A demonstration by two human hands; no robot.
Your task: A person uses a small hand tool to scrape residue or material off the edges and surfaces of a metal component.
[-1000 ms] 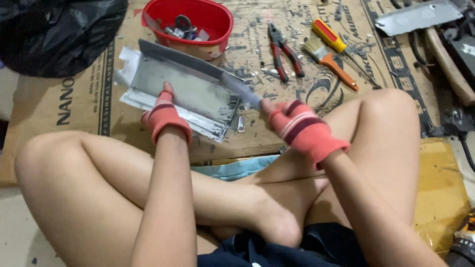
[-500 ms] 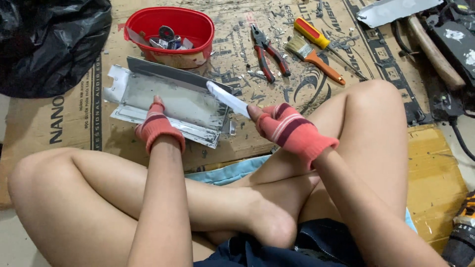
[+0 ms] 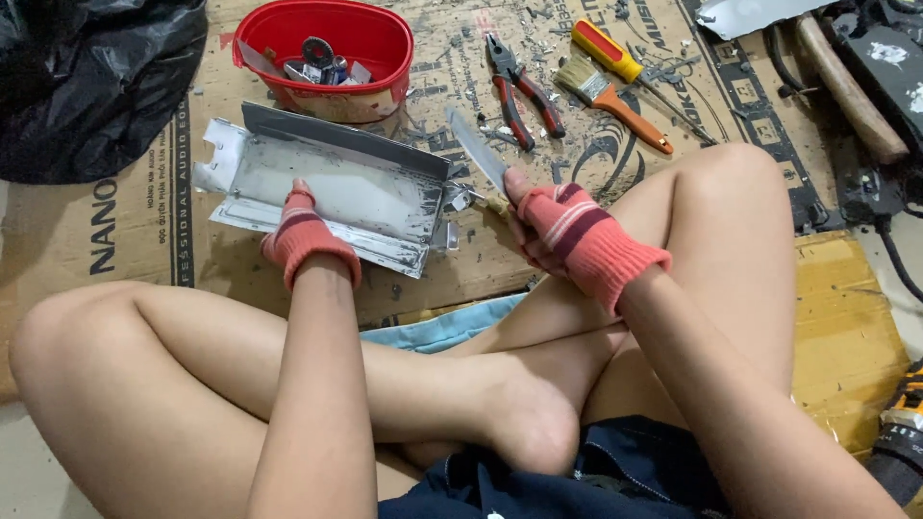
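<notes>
I sit cross-legged on cardboard [image 3: 115, 240]. My left hand [image 3: 306, 236], in a red fingerless glove, presses down on the near edge of a bent silver sheet-metal tray [image 3: 346, 187] lying in front of me. My right hand [image 3: 567, 231], gloved the same way, grips the handle of a knife [image 3: 478, 152] whose blade points up and away, lifted off the tray's right end.
A red plastic bowl [image 3: 380, 43] with small metal parts stands behind the tray. Red-handled pliers [image 3: 519, 91], a paintbrush [image 3: 615, 101] and a red-and-yellow screwdriver [image 3: 608, 50] lie at the back right. A black plastic bag [image 3: 87, 86] fills the upper left. A wooden handle [image 3: 846, 86] lies far right.
My right hand has drawn the knife off the tray and tipped the blade upward. My left hand has stayed on the tray.
</notes>
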